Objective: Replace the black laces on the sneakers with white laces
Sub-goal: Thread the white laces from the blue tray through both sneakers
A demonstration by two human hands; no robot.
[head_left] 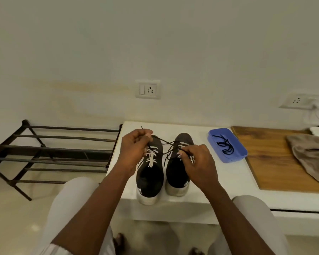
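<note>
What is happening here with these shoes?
A person is changing laces on two sneakers on a white table. The left hand and the right hand each pinch the black lace of the right sneaker. The left sneaker already has a white lace. A second black lace lies in the blue tray.

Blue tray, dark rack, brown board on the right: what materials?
Tray: probably moulded plastic; uniform blue, smooth, rounded corners. Rack: likely metal tubing; thin straight dark bars, matt, perhaps painted. Board: wood or wood-look laminate; brown grain streaks, faint sheen, can't tell which.
</note>
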